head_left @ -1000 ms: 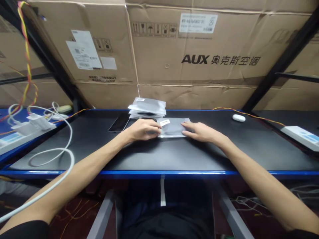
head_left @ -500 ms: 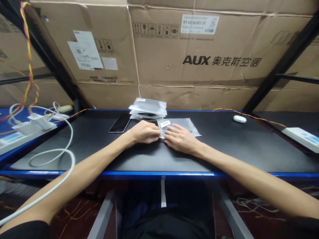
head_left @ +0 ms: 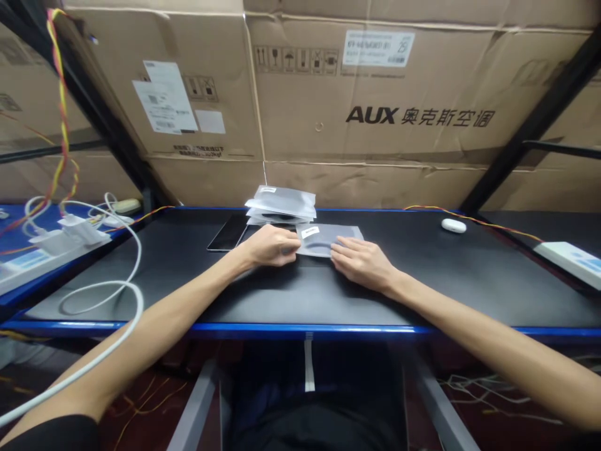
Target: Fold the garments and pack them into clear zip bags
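A translucent frosted plastic bag (head_left: 323,233) with a small white label lies on the black mat between my hands, a dark flat shape faintly showing inside. My left hand (head_left: 275,245) is closed, pinching the bag's left edge between thumb and fingers. My right hand (head_left: 361,260) grips the right part, fingers laid together over its top; the thumb is hidden. Just behind is a stack of similar frosted bags (head_left: 282,203), the top one labelled. A dark smartphone (head_left: 228,233) lies left of the stack, beside another dark flat edge partly covered by my left hand.
Large cardboard boxes (head_left: 300,138) stand behind the desk (head_left: 422,282). A small white case (head_left: 453,225) sits at the right, near a white power strip (head_left: 570,258). Plugged-in chargers (head_left: 79,230) stand at the left, and a white cable (head_left: 136,300) loops over my left forearm.
My right hand has slid rightward along the bag, from near its left side to its right part. My left hand stays at the left edge. The bag looks flatter and straighter.
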Motion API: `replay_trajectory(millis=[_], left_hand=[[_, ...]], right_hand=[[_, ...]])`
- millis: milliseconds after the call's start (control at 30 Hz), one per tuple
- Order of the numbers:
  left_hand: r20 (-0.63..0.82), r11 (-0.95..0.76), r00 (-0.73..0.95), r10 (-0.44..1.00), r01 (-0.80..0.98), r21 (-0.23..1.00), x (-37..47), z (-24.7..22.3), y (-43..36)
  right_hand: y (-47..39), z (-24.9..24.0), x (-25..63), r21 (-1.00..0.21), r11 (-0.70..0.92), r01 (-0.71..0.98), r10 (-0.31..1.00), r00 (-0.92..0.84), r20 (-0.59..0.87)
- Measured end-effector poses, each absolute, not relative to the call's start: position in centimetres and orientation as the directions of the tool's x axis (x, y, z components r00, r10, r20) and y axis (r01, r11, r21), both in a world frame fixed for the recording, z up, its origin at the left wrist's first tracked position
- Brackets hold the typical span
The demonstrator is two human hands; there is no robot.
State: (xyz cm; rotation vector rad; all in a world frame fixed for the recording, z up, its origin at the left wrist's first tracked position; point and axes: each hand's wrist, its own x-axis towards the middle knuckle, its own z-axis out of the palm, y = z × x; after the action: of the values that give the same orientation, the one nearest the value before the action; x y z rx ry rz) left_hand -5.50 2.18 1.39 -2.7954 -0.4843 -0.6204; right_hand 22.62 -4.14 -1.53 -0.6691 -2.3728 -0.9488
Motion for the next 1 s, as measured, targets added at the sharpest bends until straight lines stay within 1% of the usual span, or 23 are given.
replay_trajectory(millis=[100,233,333,467,533,600,700,800,900,1000], left_hand=[[0.438,-0.897,0.838,0.324,0.420,-0.140,-6.3,1.6,2.8],[0.439,-0.874,0.821,0.364,0.464,-0.142,-7.0,1.9,3.5],[0.427,-0.843,0.803,0.416,0.516,-0.151,-7.1,2.1,3.5],[0.370,-0.806,0.803,0.468,0.559,-0.195,-6.9,2.7,3.1],[0.367,-0.809,0.811,0.455,0.549,-0.209,-6.7,3.0,2.6],[0.401,-0.831,0.822,0.404,0.513,-0.214,-6.3,3.3,1.8],[0.448,-0.892,0.855,0.261,0.391,-0.227,-4.8,3.0,0.0],[0.420,-0.951,0.899,0.126,0.230,-0.208,-2.6,1.8,-2.2],[0.463,-0.947,0.877,0.131,0.249,-0.204,-0.9,0.6,-3.6],[0.523,-0.908,0.826,0.209,0.363,-0.211,-0.2,0.1,-3.8]], right_hand=[[-4.5,-1.4,24.8,0.467,0.621,0.629,0.304,-0.743,0.597],[-5.2,-1.4,27.0,0.450,0.603,0.658,0.373,-0.732,0.570],[-5.7,-1.5,28.1,0.452,0.574,0.683,0.392,-0.714,0.580],[-6.0,-1.7,28.6,0.427,0.557,0.712,0.407,-0.683,0.607],[-6.0,-1.7,28.4,0.417,0.549,0.724,0.406,-0.667,0.624],[-6.0,-1.7,28.2,0.409,0.537,0.738,0.412,-0.652,0.636],[-6.2,-1.5,27.7,0.404,0.526,0.748,0.423,-0.643,0.639],[-6.5,-1.2,27.2,0.405,0.531,0.744,0.428,-0.648,0.630],[-6.8,-1.0,26.8,0.400,0.543,0.739,0.427,-0.653,0.626],[-6.9,-1.0,26.6,0.380,0.554,0.741,0.433,-0.646,0.629]])
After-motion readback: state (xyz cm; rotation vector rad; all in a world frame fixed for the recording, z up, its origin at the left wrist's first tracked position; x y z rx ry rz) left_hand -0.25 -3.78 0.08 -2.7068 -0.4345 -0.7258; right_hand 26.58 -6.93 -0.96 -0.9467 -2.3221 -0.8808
